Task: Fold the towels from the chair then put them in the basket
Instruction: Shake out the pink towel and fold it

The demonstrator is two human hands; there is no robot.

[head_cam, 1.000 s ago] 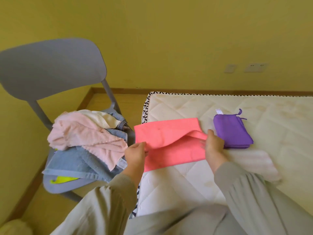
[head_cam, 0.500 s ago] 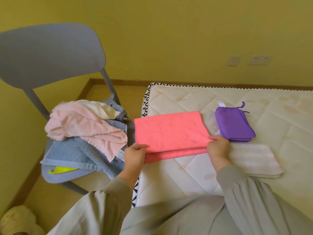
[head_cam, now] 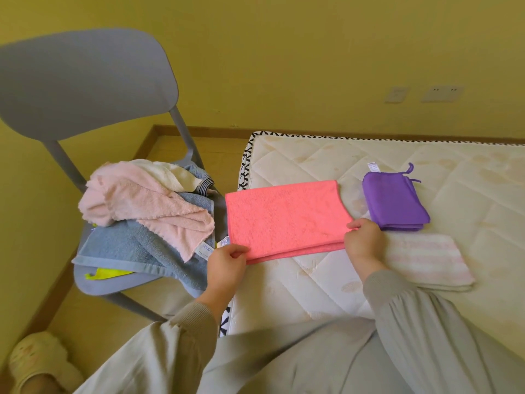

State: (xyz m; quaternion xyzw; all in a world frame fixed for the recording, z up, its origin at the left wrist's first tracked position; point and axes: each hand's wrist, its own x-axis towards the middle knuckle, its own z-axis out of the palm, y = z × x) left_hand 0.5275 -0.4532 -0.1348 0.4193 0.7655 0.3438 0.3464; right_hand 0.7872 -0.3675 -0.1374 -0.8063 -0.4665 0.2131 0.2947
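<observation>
Three on mattress (head_cam: 312, 291) — coral towel (head_cam: 284, 217), purple towel (head_cam: 393, 200), striped towel (head_cam: 426, 257), four-towel pile (head_cam: 142, 206) on chair (head_cam: 85, 86) at left, left hand (head_cam: 225, 258) and right hand (head_cam: 362, 240) — each pinching coral towel

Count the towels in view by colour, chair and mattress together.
coral towel: 1
purple towel: 1
pink-striped towel: 1
pale pink towel: 1
cream towel: 1
blue towel: 1
yellow-green towel: 1
Total: 7

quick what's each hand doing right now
Left hand: pinches the pink towel at its near left corner.
Right hand: grips its right edge.
</observation>
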